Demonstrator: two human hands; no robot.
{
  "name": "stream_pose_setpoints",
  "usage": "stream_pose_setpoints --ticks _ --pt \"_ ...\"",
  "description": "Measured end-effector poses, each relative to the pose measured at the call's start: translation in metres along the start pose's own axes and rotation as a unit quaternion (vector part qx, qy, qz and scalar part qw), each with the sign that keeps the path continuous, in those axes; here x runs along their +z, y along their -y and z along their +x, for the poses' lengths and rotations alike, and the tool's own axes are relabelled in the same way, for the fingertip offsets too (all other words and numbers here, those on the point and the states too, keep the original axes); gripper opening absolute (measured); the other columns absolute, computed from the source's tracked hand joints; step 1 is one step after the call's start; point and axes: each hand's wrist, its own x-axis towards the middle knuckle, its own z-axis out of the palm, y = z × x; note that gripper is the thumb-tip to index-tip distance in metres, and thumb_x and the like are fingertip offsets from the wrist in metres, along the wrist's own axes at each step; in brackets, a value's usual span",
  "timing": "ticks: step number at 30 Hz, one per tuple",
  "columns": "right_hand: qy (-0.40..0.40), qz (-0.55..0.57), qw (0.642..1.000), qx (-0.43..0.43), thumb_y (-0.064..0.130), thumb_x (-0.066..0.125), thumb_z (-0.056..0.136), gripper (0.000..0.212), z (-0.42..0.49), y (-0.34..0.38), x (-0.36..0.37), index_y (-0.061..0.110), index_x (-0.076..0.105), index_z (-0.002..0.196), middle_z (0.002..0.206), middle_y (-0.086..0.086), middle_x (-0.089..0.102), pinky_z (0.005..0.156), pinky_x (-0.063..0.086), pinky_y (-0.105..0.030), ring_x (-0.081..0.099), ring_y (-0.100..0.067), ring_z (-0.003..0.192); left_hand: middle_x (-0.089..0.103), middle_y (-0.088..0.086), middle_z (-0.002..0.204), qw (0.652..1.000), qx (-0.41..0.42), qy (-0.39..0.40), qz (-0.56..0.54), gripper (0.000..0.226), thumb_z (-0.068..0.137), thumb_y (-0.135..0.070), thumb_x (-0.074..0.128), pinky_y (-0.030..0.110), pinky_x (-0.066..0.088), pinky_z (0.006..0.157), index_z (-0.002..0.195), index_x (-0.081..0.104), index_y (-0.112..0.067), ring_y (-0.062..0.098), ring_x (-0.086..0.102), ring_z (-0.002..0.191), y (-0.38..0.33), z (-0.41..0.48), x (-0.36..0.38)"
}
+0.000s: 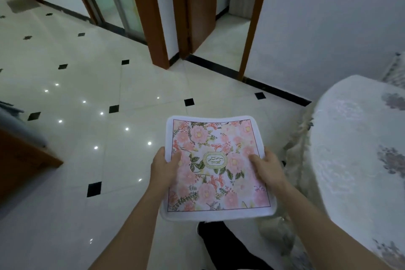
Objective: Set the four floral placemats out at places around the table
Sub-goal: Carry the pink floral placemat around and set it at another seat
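Head view shows the left hand (164, 165) and right hand (267, 170) each closed on a floral placemat (217, 167) edge. It hangs level over the tiled floor (87, 94), beside the cloth-covered counter (355, 149).

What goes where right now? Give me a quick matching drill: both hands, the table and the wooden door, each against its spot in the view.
Things:
1. left hand
2. right hand
3. table
4. wooden door

Places:
A. far right of view
B. placemat's right edge
C. top centre
D. placemat's left edge

Pairs: 1-D, 2-B, 3-A, 4-C
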Motion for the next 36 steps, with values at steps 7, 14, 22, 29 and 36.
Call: stream_pose_setpoints --ticks 7,14,22,29,36 --pt "-0.065 0.040 0.997 0.029 0.022 0.059 0.092 0.012 0.102 0.020 -0.007 0.017 0.057 0.103 0.097 -0.008 0.072 0.065 0.059 -0.039 0.071 -0.023 0.079 0.066 0.003 0.084 0.997 0.038 0.056 0.038 0.012 0.094 -0.031 0.063 0.028 0.050 0.057 0.091 0.060 -0.020 0.018 0.064 0.070 -0.056 0.122 0.055" --pt "-0.112 0.104 0.987 0.044 0.018 0.059 0.095 0.009 0.193 0.049 -0.033 0.020 0.055 0.103 0.101 -0.010 0.072 0.067 0.063 -0.040 0.073 -0.024 0.081 0.070 0.008 0.086 0.988 0.066 0.117 0.073 0.017 0.094 -0.034 0.064 0.033 0.056 0.058 0.095 0.062 -0.018 0.022 0.068 0.074 -0.119 0.227 0.121" --pt "-0.184 0.133 0.971 0.074 0.017 0.059 0.093 0.016 0.262 0.059 -0.080 0.032 0.060 0.098 0.103 0.003 0.074 0.080 0.062 -0.043 0.074 -0.017 0.089 0.069 0.008 0.083 0.972 0.077 0.213 0.070 0.016 0.094 -0.029 0.065 0.038 0.056 0.061 0.097 0.063 -0.013 0.024 0.067 0.071 -0.172 0.310 0.215" --pt "-0.270 0.142 0.945 0.119 0.031 0.062 0.090 0.021 0.339 0.061 -0.124 0.029 0.065 0.110 0.100 0.009 0.076 0.074 0.061 -0.035 0.074 -0.012 0.088 0.064 0.004 0.077 0.948 0.090 0.299 0.066 0.015 0.094 -0.026 0.066 0.030 0.050 0.055 0.087 0.061 -0.014 0.021 0.061 0.067 -0.219 0.393 0.323" --pt "-0.399 0.184 0.886 0.150 0.031 0.062 0.092 0.017 0.404 0.091 -0.169 0.029 0.062 0.109 0.090 0.007 0.077 0.052 0.056 -0.022 0.075 -0.009 0.071 0.076 0.001 0.098 0.890 0.088 0.445 0.039 0.011 0.096 -0.023 0.064 0.042 0.062 0.075 0.106 0.068 -0.024 0.020 0.075 0.088 -0.299 0.463 0.438"
